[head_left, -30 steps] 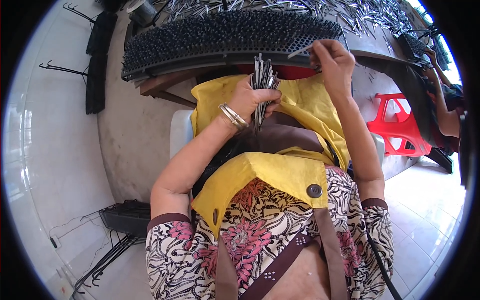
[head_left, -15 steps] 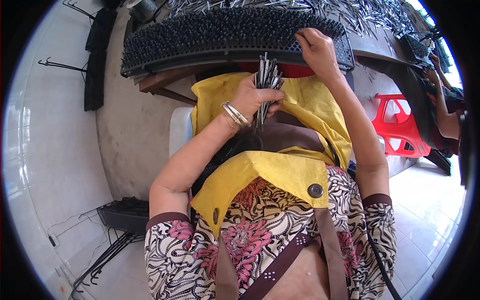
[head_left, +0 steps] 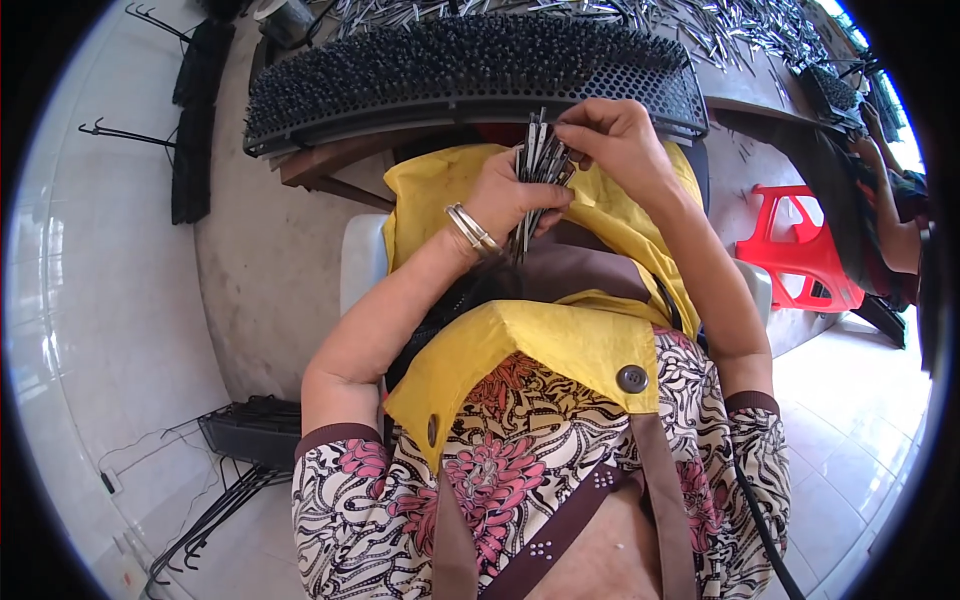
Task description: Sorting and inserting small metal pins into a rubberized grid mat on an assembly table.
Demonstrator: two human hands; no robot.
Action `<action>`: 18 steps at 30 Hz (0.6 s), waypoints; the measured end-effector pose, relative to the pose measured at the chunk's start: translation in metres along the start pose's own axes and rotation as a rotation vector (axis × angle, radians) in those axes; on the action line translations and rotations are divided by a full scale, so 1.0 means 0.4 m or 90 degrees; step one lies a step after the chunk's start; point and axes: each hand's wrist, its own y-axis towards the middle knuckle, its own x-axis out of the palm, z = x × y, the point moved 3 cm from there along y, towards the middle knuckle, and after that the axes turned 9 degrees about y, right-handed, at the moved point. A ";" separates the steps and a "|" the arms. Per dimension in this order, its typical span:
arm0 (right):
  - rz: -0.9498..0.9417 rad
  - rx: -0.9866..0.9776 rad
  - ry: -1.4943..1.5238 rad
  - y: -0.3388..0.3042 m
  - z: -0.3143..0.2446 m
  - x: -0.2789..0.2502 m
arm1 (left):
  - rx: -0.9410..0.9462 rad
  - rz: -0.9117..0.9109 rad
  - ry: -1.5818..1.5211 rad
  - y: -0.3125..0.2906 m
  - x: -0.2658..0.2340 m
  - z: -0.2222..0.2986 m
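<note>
A bundle of thin grey metal sticks [head_left: 538,145] stands roughly upright above my lap, with my left hand [head_left: 505,195] closed around its middle. My right hand [head_left: 628,150] is at the bundle's upper right side, thumb and forefinger pinched together against the sticks. Whatever lies between those fingertips is too small to make out. Just beyond both hands is a long black perforated tray [head_left: 655,95]. Dark thin pieces stand upright in most of its holes, while holes at its right end show bare.
Loose metal sticks [head_left: 720,30] lie heaped on the table behind the tray. A red plastic stool [head_left: 790,250] stands at the right, beside another person's arm [head_left: 885,200]. Black racks with hooks [head_left: 225,490] are at the lower left. A yellow apron [head_left: 560,340] covers my lap.
My right hand has come down from the tray's right end to the bundle's upper part. My left hand keeps its hold on the sticks, almost unmoved.
</note>
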 end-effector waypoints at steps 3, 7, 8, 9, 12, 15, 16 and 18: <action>0.026 0.079 0.013 -0.007 0.006 -0.016 | 0.006 0.021 0.023 0.002 -0.002 -0.007; 0.177 0.048 0.096 0.000 -0.003 -0.057 | 0.011 0.039 0.027 0.001 -0.008 -0.011; 0.218 0.019 0.135 0.006 0.001 -0.073 | 0.012 0.040 0.024 0.000 -0.008 -0.010; 0.252 0.004 0.150 0.012 0.005 -0.089 | 0.012 0.042 0.026 0.000 -0.005 -0.005; 0.331 -0.098 0.073 0.034 0.011 -0.108 | 0.012 0.043 0.025 0.000 -0.003 0.002; 0.328 -0.171 -0.026 0.058 0.026 -0.105 | 0.012 0.041 0.020 0.000 -0.008 0.000; 0.319 -0.208 -0.098 0.065 0.028 -0.101 | 0.012 0.040 0.020 0.000 -0.009 -0.001; 0.306 -0.231 -0.153 0.076 0.039 -0.093 | 0.014 0.034 0.014 0.001 -0.010 -0.003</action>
